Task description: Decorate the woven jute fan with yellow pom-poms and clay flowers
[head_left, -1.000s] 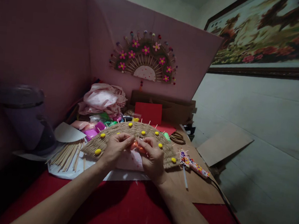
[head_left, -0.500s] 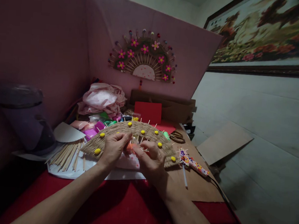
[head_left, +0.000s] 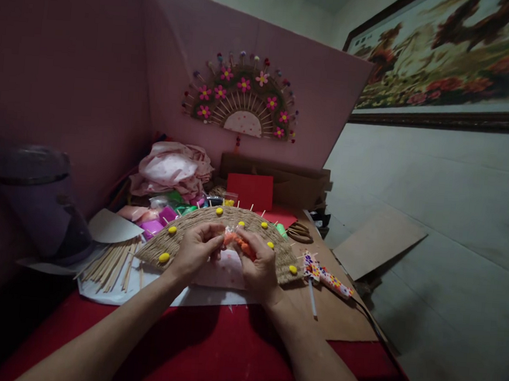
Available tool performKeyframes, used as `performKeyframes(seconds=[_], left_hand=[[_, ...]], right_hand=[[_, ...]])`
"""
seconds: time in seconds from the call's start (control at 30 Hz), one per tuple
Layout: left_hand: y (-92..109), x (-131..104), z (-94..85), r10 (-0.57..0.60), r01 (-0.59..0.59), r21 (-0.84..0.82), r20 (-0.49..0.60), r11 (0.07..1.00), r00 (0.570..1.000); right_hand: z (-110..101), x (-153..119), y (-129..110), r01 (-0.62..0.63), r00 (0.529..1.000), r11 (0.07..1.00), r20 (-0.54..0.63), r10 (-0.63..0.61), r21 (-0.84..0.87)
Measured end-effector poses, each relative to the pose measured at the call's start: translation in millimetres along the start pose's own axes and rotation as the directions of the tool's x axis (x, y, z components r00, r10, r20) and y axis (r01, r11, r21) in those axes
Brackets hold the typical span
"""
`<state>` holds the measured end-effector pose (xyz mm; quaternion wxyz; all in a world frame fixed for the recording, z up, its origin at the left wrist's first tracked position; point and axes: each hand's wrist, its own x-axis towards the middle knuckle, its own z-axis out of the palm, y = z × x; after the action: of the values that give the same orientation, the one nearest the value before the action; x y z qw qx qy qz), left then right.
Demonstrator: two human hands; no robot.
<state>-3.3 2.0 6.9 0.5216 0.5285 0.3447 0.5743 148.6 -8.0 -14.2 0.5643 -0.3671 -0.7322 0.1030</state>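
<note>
Orange material (head_left: pixel 245 246), perhaps in clear wrapping, is between my two hands. My right hand (head_left: pixel 260 268) is closed on it, thumb and fingers pressed together. My left hand (head_left: pixel 198 246) pinches at its left end; what lies between those fingertips is too small to tell. Beneath and behind both hands lies a twine-wrapped fan shape (head_left: pixel 199 217) with yellow dots (head_left: pixel 164 258) and stick ends poking out along its upper edge. Its pale spotted centre (head_left: pixel 222 269) shows below my hands.
Loose wooden sticks (head_left: pixel 110 264) lie at left beside a white card (head_left: pixel 115 226). A flowered glue gun (head_left: pixel 327 277) with its cord rests at right on brown board (head_left: pixel 345 324). Scissors (head_left: pixel 299 231), red paper (head_left: pixel 250 191) and bunched cloth (head_left: pixel 172 169) are behind.
More of the orange material now shows between my hands. My right hand has turned and its fingers have drawn together around it. The view has shifted slightly.
</note>
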Motion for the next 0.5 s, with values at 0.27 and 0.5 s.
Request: performKeyframes(seconds=[0.27,0.5], left_hand=[[-7,3,-1.9,0.026,-0.028,0.015,0.096,0.999,0.995],[-7,-1,7.4,0.053,-0.052,-0.052,0.011,0.997,0.999]], right_hand=[[-1,5,4,-0.013,0.990,1.000,0.138,0.010,0.024],[-4,5,-3,-0.023,0.999,0.999,-0.038,0.024,0.023]])
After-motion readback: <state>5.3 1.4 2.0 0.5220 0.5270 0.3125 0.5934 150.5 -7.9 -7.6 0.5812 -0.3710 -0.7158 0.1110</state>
